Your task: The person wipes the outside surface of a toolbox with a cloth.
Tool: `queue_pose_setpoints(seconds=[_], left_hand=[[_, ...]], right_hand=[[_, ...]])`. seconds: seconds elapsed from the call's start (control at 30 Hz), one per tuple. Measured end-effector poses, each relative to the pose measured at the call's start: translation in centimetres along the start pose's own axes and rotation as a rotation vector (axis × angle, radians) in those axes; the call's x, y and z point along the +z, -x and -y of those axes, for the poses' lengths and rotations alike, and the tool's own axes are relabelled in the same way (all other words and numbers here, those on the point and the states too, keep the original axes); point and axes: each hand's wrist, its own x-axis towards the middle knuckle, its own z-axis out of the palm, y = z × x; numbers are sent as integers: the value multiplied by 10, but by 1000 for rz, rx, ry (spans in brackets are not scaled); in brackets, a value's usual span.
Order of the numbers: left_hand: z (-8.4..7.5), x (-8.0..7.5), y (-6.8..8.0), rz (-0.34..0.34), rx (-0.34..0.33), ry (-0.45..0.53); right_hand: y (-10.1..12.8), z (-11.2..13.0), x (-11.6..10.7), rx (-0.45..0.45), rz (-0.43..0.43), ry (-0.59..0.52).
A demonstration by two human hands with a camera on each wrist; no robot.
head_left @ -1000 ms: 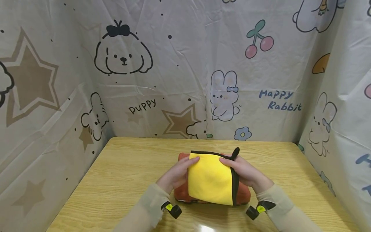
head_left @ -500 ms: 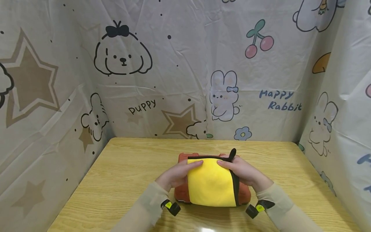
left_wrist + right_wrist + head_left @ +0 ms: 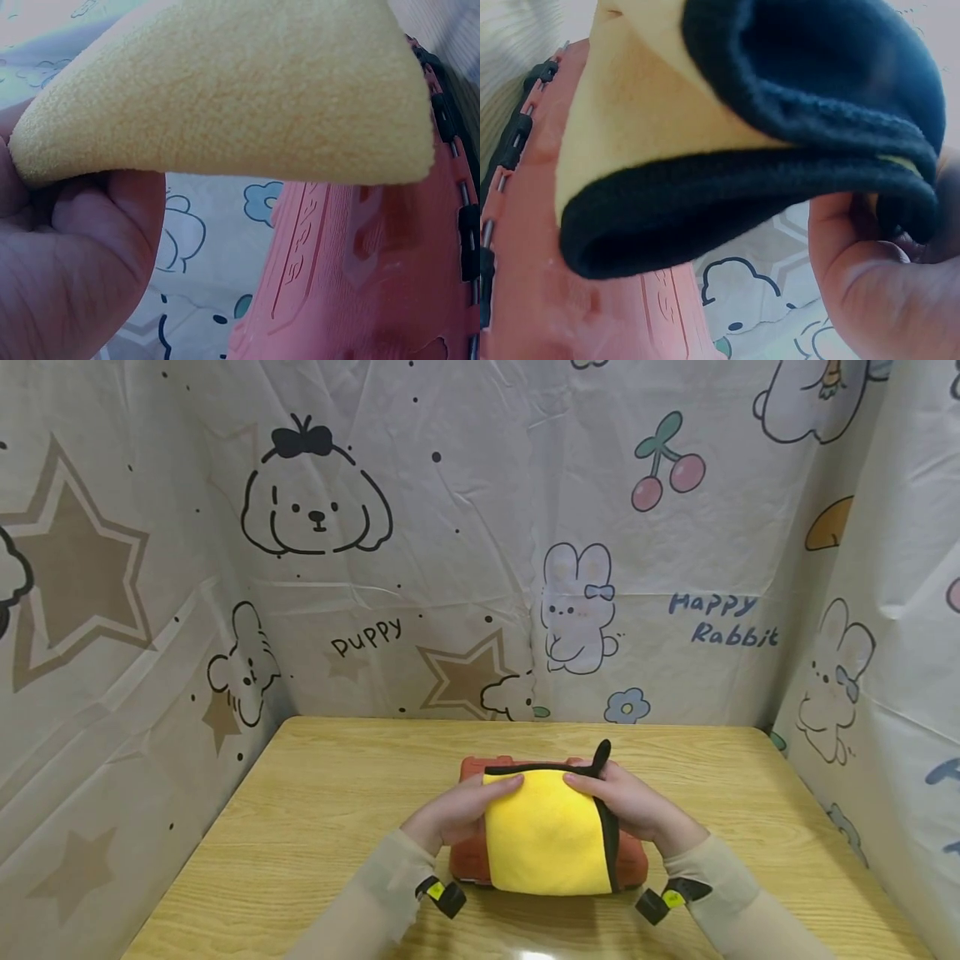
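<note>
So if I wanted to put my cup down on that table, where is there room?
The wooden table shows bare wood left of the left hand, right of the right hand, and in a strip between the red case and the curtain. The middle is crowded: both hands hold the yellow cloth over the case.

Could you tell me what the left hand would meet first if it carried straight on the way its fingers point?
Probably the right hand: the left hand points across the yellow cloth towards it, though depth is unclear.
</note>
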Motion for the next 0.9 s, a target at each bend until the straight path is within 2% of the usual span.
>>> queue_pose_setpoints(seconds=[0.13,0.27,0.4,0.53,0.63,0.8,0.9], left_hand=[[2,1,3,-4,24,16],[6,0,6,-36,52,42],[10,-1,10,-102,75,97],[13,-4,17,-176,134,169],[13,-8,22,-240,187,184],[7,-11,31,-371,248,196],[2,-12,35,-465,279,220]], right_hand=[[5,-2,-4,5,-25,6],[9,-5,-10,-19,-44,14],[12,-9,-19,-59,-63,8],[15,-14,-29,-91,-135,14],[16,-19,-33,-99,-247,109],[18,-30,-35,-85,-480,374],[19,-40,-34,-70,-566,503]])
